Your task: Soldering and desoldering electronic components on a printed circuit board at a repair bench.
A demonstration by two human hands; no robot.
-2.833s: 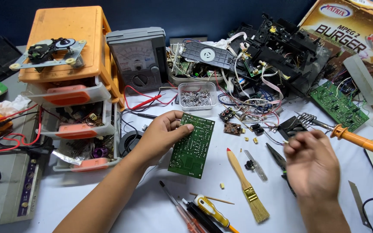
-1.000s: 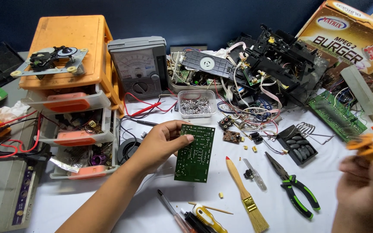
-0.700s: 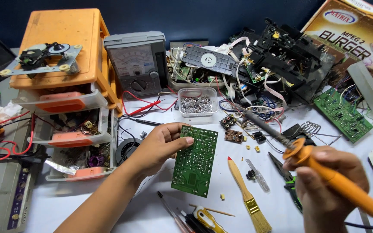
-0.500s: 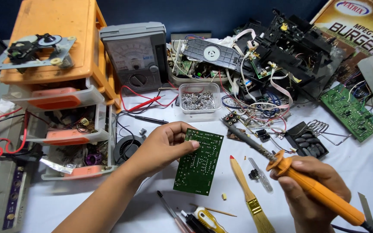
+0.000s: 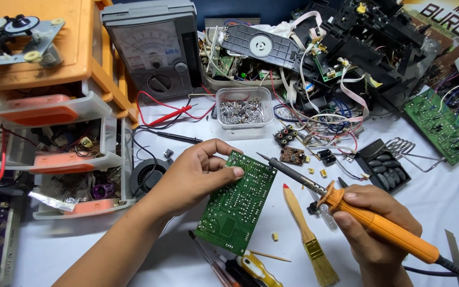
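At the far left edge of the worktop stands your orange drawer cabinet, with a small disc mechanism resting on its top and its clear drawers full of small parts. Just beside it, toward the back edge, an analog meter leans upright, its red and black leads trailing over the white cloth that covers the worktop. A small black fan lies at the foot of the cabinet.

Your left hand comes in from the lower left and pinches the upper left edge of the green circuit board, thumb on the solder side and fingers curled behind it. The board sits near the middle of the worktop, tilted, its lower corner close to the screwdrivers at the front edge. Behind it a clear tub of metal bits stands toward the back.

Right of the board a wooden brush lies flat. Your right hand is closed around the orange handle of the soldering iron, and its tip hangs just off the board's upper right corner; you cannot tell whether it touches.

At the back right lies a heap of dismantled black electronics and wires, with a second green board at the right edge.
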